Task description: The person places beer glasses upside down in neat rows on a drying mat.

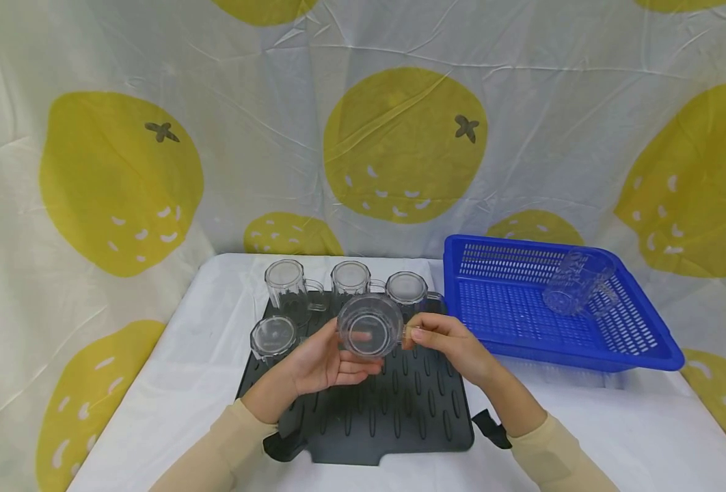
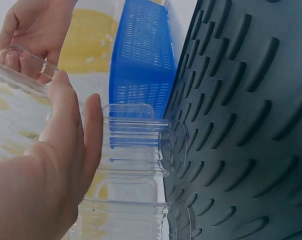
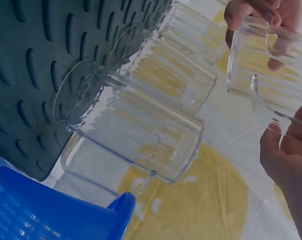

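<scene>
Between both hands is a clear glass mug [image 1: 370, 326], held above the black ribbed mat [image 1: 394, 424]. My left hand [image 1: 323, 362] grips the mug's body from the left and below, with several fingers extended under it. My right hand [image 1: 443, 342] pinches the handle on the right side. In the right wrist view the held mug [image 3: 271, 65] lies sideways between the two hands. More glass mugs stand upside down on the mat: a row of three along its back edge, such as the leftmost mug [image 1: 285, 273], and one nearer mug [image 1: 273, 336] beside my left hand.
A blue plastic basket [image 1: 486, 328] with slotted walls stands right of the mat. Inside it, toward the right, another glass mug [image 1: 575, 283] lies tipped. A white cloth [image 1: 166, 383] covers the table, and a lemon-print curtain [image 1: 264, 123] hangs behind.
</scene>
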